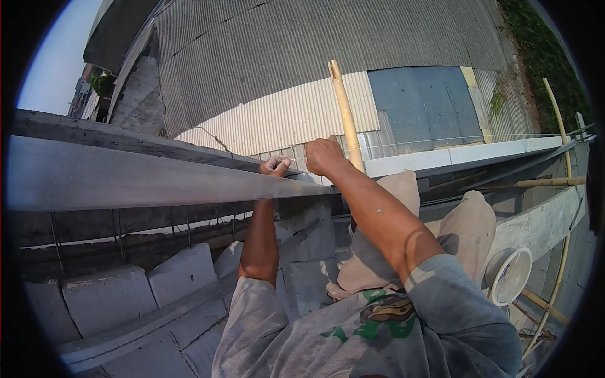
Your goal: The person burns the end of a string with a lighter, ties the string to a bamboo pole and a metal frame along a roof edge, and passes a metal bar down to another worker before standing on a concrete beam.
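Note:
My left hand (275,166) is closed in a pinch on a thin pale string (295,160), just past the end of a long grey beam (157,177). A short way to its right, my right hand (324,156) is a fist around the same string, knuckles up. From there the line stretches taut to the right, above a white block ledge (466,154). An upright bamboo pole (345,113) stands right beside my right hand. My fingers hide where the string ends.
Corrugated roofing (271,57) with a blue sheet (425,104) lies beyond and below the ledge. Pale blocks (110,296) and thin metal rods (118,234) are at lower left. A white bucket (512,276) sits to the right, near bamboo scaffolding (558,277).

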`<state>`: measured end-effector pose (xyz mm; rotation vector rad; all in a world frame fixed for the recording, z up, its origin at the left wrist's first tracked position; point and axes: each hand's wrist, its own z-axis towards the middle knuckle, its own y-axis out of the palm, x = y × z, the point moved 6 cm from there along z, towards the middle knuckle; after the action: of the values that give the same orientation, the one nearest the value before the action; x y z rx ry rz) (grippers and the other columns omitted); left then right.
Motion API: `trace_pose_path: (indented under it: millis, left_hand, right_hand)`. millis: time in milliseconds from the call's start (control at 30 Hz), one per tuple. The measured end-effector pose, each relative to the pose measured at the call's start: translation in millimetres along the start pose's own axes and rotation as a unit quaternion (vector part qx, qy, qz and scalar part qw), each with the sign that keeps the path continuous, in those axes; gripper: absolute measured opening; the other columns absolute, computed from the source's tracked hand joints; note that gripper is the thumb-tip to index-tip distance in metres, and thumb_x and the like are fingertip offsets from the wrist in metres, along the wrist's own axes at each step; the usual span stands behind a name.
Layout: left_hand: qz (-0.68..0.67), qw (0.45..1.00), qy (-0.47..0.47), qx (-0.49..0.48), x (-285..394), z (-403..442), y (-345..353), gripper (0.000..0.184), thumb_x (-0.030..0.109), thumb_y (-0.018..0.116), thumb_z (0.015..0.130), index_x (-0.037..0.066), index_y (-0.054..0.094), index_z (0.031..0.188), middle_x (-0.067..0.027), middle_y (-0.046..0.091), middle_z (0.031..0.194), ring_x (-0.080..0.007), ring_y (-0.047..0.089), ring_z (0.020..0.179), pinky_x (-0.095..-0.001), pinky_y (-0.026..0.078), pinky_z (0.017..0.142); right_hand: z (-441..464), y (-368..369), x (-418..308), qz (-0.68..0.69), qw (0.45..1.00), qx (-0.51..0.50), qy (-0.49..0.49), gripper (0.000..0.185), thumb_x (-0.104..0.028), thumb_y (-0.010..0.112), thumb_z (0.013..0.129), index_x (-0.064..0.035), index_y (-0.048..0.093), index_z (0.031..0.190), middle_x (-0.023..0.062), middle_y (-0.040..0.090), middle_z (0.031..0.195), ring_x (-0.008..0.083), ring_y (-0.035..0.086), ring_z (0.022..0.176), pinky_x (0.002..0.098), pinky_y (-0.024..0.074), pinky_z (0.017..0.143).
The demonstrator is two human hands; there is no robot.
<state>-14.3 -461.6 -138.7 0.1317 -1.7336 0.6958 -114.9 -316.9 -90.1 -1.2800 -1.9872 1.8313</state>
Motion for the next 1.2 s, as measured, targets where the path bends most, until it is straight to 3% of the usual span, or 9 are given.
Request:
trace_pose_path:
  millis: [200, 300, 367, 400, 467, 533, 700, 800, 1200]
  left_hand:
    - [-0.051, 0.995, -0.050, -0.070, -60, -19, 14, 0.025, 0.028, 0.064, 0.086, 0.003, 0.064, 0.089, 0.0004, 0.059, 0.073, -0.0074, 0.051, 0.065, -0.0255, 0.042, 0.058]
    - [0.314, 0.925, 0.201, -0.071, -60, -31, 18, 0.030, 0.030, 0.056, 0.088, 0.002, 0.064, 0.094, -0.0055, 0.065, 0.083, -0.0170, 0.059, 0.077, -0.0330, 0.046, 0.070]
    - [0.325, 0.932, 0.147, -0.068, -74, -39, 17, 0.032, 0.029, 0.049, 0.089, 0.003, 0.064, 0.102, -0.0101, 0.066, 0.097, -0.0238, 0.059, 0.094, -0.0373, 0.044, 0.084]
    - [0.125, 0.985, 0.027, -0.115, -54, -46, 25, 0.033, 0.026, 0.049, 0.089, 0.003, 0.063, 0.107, -0.0124, 0.064, 0.105, -0.0229, 0.058, 0.101, -0.0360, 0.043, 0.089]
    - [0.041, 0.995, -0.004, -0.092, -52, -60, 27, 0.034, 0.025, 0.048, 0.090, 0.002, 0.062, 0.111, -0.0124, 0.063, 0.110, -0.0238, 0.056, 0.104, -0.0354, 0.040, 0.093]
    - [-0.064, 0.993, -0.082, -0.061, -151, -43, 12, 0.044, 0.017, 0.061, 0.085, 0.000, 0.049, 0.124, -0.0103, 0.056, 0.113, -0.0202, 0.052, 0.103, -0.0329, 0.042, 0.087]
    - [0.154, 0.978, -0.103, -0.092, -124, -41, 18, 0.040, 0.021, 0.052, 0.088, -0.003, 0.051, 0.120, -0.0138, 0.056, 0.114, -0.0209, 0.051, 0.102, -0.0332, 0.042, 0.088]
    - [0.009, 0.997, 0.073, 0.008, -61, -52, 45, 0.041, 0.025, 0.050, 0.091, -0.007, 0.053, 0.117, -0.0204, 0.055, 0.122, -0.0328, 0.051, 0.112, -0.0402, 0.036, 0.099]
    - [-0.121, 0.992, 0.003, -0.047, -189, -18, 59, 0.037, 0.019, 0.058, 0.088, -0.003, 0.051, 0.116, -0.0146, 0.057, 0.111, -0.0242, 0.054, 0.102, -0.0380, 0.045, 0.090]
  right_hand:
    - [-14, 26, -9, -0.035, 0.998, -0.046, -0.031, 0.020, -0.016, 0.055, 0.077, -0.0074, 0.069, 0.088, 0.0144, 0.068, 0.089, 0.0299, 0.063, 0.091, 0.0470, 0.0409, 0.084]
    - [-22, 19, -6, -0.001, 0.999, -0.018, -0.044, 0.021, -0.014, 0.054, 0.077, -0.0060, 0.068, 0.089, 0.0164, 0.067, 0.093, 0.0310, 0.062, 0.094, 0.0481, 0.0412, 0.084]
    - [-28, 13, -8, 0.019, 0.998, -0.042, -0.034, 0.021, -0.014, 0.055, 0.076, -0.0053, 0.068, 0.090, 0.0177, 0.066, 0.094, 0.0312, 0.062, 0.095, 0.0483, 0.0414, 0.085]
    - [-31, 13, -7, 0.030, 0.999, -0.035, -0.024, 0.021, -0.014, 0.056, 0.075, -0.0047, 0.068, 0.090, 0.0174, 0.066, 0.095, 0.0311, 0.062, 0.096, 0.0478, 0.0418, 0.086]
    - [-36, 13, -8, 0.047, 0.998, -0.050, -0.015, 0.022, -0.013, 0.059, 0.072, -0.0040, 0.069, 0.090, 0.0168, 0.067, 0.094, 0.0306, 0.063, 0.096, 0.0453, 0.0430, 0.086]
    - [-41, 9, -14, 0.059, 0.997, -0.045, -0.028, 0.020, -0.012, 0.061, 0.069, -0.0037, 0.070, 0.085, 0.0162, 0.068, 0.090, 0.0301, 0.064, 0.093, 0.0441, 0.0439, 0.085]
    - [-54, -7, -19, 0.131, 0.987, 0.076, -0.056, 0.015, -0.015, 0.062, 0.070, -0.0018, 0.067, 0.074, 0.0184, 0.066, 0.081, 0.0344, 0.064, 0.083, 0.0469, 0.0474, 0.075]
    - [-76, -25, -9, 0.235, 0.957, 0.155, -0.073, 0.015, -0.014, 0.061, 0.072, 0.0000, 0.062, 0.074, 0.0200, 0.062, 0.078, 0.0390, 0.061, 0.080, 0.0466, 0.0470, 0.073]
    - [-231, -115, 77, 0.308, 0.874, 0.375, 0.008, 0.012, -0.013, 0.059, 0.085, -0.0022, 0.060, 0.088, 0.0149, 0.058, 0.080, 0.0350, 0.057, 0.078, 0.0399, 0.0459, 0.070]
